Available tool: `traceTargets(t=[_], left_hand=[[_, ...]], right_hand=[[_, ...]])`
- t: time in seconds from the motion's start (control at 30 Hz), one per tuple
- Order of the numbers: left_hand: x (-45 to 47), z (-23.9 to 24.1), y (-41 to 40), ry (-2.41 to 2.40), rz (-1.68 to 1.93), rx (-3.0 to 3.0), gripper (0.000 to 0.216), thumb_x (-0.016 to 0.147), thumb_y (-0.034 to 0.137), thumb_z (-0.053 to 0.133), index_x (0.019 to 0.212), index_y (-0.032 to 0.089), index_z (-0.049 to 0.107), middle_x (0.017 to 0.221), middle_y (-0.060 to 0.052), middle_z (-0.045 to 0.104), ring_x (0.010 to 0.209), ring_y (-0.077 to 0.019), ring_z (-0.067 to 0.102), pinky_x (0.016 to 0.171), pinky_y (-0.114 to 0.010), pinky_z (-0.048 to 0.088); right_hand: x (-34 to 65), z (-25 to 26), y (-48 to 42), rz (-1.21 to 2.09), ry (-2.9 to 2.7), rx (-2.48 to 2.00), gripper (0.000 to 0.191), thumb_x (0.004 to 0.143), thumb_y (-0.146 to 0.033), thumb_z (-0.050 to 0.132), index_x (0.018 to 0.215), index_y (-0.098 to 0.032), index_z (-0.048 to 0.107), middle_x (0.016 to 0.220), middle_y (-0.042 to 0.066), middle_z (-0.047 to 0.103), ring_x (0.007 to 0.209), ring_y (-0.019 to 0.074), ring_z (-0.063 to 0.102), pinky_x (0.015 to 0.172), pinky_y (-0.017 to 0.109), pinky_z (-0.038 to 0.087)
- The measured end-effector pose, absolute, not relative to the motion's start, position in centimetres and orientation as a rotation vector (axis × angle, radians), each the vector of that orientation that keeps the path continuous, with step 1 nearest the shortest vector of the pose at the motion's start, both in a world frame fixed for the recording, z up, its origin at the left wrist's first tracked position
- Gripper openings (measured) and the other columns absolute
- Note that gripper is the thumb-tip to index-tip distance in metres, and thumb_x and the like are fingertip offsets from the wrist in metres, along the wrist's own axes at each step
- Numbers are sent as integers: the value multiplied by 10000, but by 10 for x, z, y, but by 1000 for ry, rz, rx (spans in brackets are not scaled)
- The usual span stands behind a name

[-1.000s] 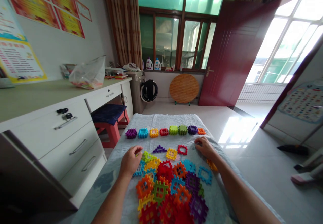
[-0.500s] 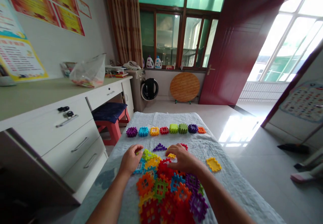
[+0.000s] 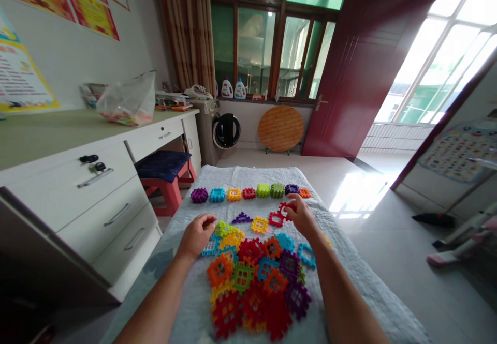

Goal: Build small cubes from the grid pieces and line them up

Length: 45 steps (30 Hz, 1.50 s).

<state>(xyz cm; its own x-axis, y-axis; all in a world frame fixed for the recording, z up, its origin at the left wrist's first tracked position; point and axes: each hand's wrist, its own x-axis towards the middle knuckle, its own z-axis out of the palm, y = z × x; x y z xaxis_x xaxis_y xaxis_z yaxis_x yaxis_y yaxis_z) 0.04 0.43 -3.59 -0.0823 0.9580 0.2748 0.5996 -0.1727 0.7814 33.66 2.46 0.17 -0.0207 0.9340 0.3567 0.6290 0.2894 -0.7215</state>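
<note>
My right hand (image 3: 303, 217) is at the right end of the middle row, its thumb and fingers on a red interlocking plastic piece (image 3: 283, 211). Another red piece (image 3: 276, 219) lies just left of it. My left hand (image 3: 197, 236) rests with curled fingers, thumb apart, beside a lime-green piece (image 3: 224, 228) and a blue piece (image 3: 210, 245). Between the hands lie a purple triangular piece (image 3: 242, 218) and a yellow square piece (image 3: 259, 224). Nearer me spreads a heap of mixed pieces, including a green one (image 3: 243, 277) and a purple one (image 3: 298, 299).
Several small stacks, among them a purple one (image 3: 199, 195), line the far part of the cloth-covered table (image 3: 334, 277). On the left are a white desk (image 3: 97, 194) and a stool (image 3: 165, 167). A red door (image 3: 334, 75) stands open behind.
My right hand has moved away and right, from over the heap to the red pieces. The yellow square piece and blue pieces beneath it are now uncovered. My left hand stays near the lime-green piece.
</note>
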Motion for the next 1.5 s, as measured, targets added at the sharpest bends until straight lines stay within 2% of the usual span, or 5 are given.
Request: traceTargets(t=[0.17, 0.33, 0.8, 1.1, 1.5], left_hand=[[-1, -37, 5, 1704, 1142, 1797, 266, 717, 324, 508, 892, 173, 641, 917, -67, 702, 850, -204, 657, 814, -318, 511], [-3, -40, 7, 1711, 1134, 1815, 272, 723, 346, 516, 897, 181, 644, 921, -61, 704, 869, -206, 657, 827, -315, 507], [1, -32, 4, 1753, 1108, 1825, 258, 716, 349, 511, 874, 193, 642, 894, -48, 704, 848, -206, 652, 806, -311, 507], [1, -31, 3, 1734, 1107, 1806, 247, 719, 338, 516, 875, 195, 644, 893, -50, 706, 843, -205, 655, 804, -313, 514], [-1, -33, 5, 1707, 1144, 1821, 234, 725, 337, 523, 867, 200, 649, 890, -47, 707, 852, -207, 660, 830, -317, 511]], right_hand=[[366, -15, 32, 304, -1793, -1693, 232, 742, -225, 494, 940, -198, 611, 857, 38, 628, 789, 174, 552, 736, 296, 417], [359, -11, 21, 160, -1910, -1938, 455, 704, -319, 588, 1150, -232, 591, 1170, 82, 560, 1077, 275, 462, 859, 368, 350], [323, 2, 19, 271, -2067, -1577, 367, 697, -254, 670, 1057, -212, 619, 1053, 57, 618, 996, 231, 500, 879, 342, 356], [323, -8, 22, 326, -2116, -1619, 557, 664, -252, 698, 1198, -187, 553, 1166, 100, 583, 1085, 261, 488, 919, 370, 354], [318, -6, 26, 275, -2117, -1662, 564, 635, -237, 654, 1185, -163, 555, 1096, 99, 601, 1014, 254, 502, 875, 354, 359]])
